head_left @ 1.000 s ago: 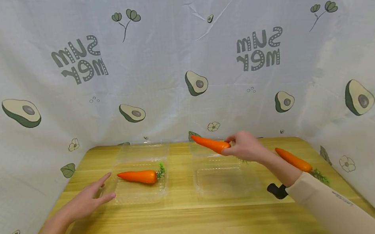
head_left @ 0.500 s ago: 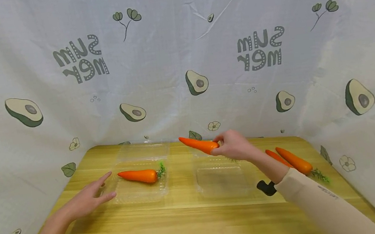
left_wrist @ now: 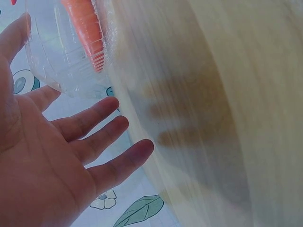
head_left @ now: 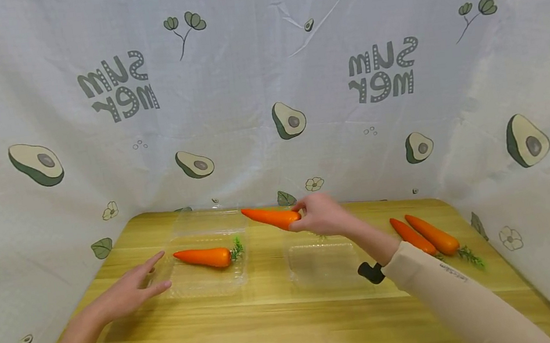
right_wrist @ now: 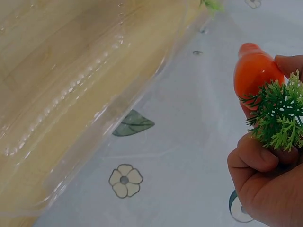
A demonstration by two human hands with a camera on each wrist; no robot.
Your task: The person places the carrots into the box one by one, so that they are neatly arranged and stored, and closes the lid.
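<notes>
My right hand (head_left: 320, 215) pinches a toy-like orange carrot (head_left: 270, 217) by its thick leafy end, held above the table with its tip pointing left. In the right wrist view, green leaves (right_wrist: 279, 113) stick out between thumb and fingers. A second carrot (head_left: 205, 258) lies in the left clear plastic box (head_left: 207, 288), whose lid is folded back. My left hand (head_left: 128, 291) spreads its fingers at that box's left side; in the left wrist view the palm and fingers (left_wrist: 113, 163) are straight and hold nothing.
To the right of centre stands another open clear plastic box (head_left: 324, 276). A pair of carrots, a front one (head_left: 413, 236) and a rear one (head_left: 433, 234), lie on the wooden table (head_left: 278, 341) at far right. A printed white curtain (head_left: 241, 82) hangs around the table's back and sides.
My right hand has carried its carrot leftward, from over the right box toward the left box. The pair of carrots at right has come out from behind the arm. My left hand has stayed put.
</notes>
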